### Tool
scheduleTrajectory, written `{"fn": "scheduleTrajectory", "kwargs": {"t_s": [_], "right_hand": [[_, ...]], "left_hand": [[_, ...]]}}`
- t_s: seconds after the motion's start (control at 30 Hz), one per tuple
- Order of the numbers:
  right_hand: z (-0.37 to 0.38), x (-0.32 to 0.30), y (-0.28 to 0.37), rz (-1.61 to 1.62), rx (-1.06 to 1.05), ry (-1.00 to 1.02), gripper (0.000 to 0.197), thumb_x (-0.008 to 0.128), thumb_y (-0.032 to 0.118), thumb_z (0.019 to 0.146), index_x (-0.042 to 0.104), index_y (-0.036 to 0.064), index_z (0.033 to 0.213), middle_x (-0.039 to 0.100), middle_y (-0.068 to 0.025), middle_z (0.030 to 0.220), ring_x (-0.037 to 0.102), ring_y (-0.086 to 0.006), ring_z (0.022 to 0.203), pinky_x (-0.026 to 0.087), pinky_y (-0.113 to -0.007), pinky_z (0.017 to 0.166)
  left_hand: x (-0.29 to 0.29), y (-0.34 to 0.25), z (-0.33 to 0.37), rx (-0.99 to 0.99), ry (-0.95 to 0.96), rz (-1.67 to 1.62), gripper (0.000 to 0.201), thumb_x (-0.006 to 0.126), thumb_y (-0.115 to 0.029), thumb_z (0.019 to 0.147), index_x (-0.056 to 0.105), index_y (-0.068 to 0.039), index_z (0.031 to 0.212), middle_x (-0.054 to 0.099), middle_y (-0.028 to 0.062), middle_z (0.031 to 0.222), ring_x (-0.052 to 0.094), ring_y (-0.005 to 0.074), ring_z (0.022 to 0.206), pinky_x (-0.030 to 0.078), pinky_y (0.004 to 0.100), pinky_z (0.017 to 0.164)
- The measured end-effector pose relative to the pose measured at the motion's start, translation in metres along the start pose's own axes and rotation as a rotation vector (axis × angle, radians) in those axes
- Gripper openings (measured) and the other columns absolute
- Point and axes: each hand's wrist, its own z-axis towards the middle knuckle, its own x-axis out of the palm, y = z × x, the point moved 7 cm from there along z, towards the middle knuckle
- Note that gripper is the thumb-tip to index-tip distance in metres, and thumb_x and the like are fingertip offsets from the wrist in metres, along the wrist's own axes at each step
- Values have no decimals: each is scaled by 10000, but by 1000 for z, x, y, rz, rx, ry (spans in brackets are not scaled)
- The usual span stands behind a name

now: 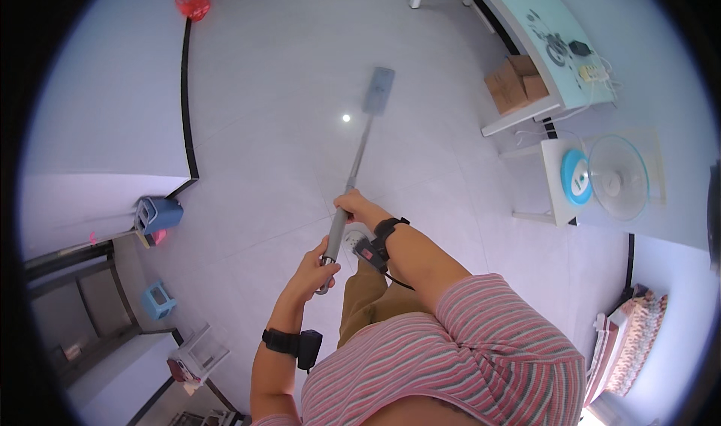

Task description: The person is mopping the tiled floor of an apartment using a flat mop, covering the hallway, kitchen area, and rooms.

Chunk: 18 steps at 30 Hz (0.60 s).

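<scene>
Both my hands grip the grey handle of a flat mop point(337, 231), which slants away from me across the floor. My left hand point(311, 273) is closed round the handle's near end, by its metal hanging loop. Farther up the shaft, my right hand point(354, 207) wraps round it. The blue-grey rectangular mop head point(379, 90) lies on the pale tiled floor ahead, slightly blurred. Each forearm wears a black strap with a small device.
At right stand a long table point(553, 39), a cardboard box point(516, 84) beneath it, and a fan point(617, 177) on a white stand. Left along the wall are a blue bucket point(159, 214), a light-blue stool point(158, 300) and a red bag point(194, 7).
</scene>
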Motion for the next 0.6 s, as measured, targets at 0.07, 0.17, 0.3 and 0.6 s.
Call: {"fn": "scheduleTrajectory", "kwargs": {"t_s": [0.07, 0.17, 0.3, 0.6], "right_hand": [[-13, -31, -8, 44, 2, -55, 296, 527, 0, 590, 396, -77, 844, 471, -153, 641, 514, -242, 508, 404, -357, 359], [-26, -86, -27, 112, 10, -137, 248, 525, 4, 604, 400, -62, 807, 455, -134, 625, 497, -235, 494, 396, -356, 364], [-40, -125, -60, 191, 14, -110, 203, 540, 33, 615, 417, -17, 768, 446, -114, 620, 479, -227, 492, 404, -346, 386], [-64, -67, -76, 92, 90, -104, 200, 541, 41, 632, 474, -33, 805, 518, -146, 713, 544, -256, 577, 480, -384, 460]], "left_hand": [[20, -4, 5, -1, 46, 57, 685, 502, -20, 673, 177, -26, 1276, 416, -7, 566, 426, 75, 414, 314, 210, 352], [58, -5, 16, 15, 141, 108, 680, 502, -29, 674, 184, -28, 1275, 420, -4, 567, 426, 77, 418, 319, 209, 360], [94, 1, 18, -17, 203, 226, 677, 504, -34, 672, 195, -39, 1274, 437, 6, 568, 421, 79, 418, 321, 215, 365], [60, 22, -36, -86, 41, 153, 616, 480, -42, 685, 266, -80, 1260, 426, -10, 575, 396, 69, 422, 309, 204, 373]]}}
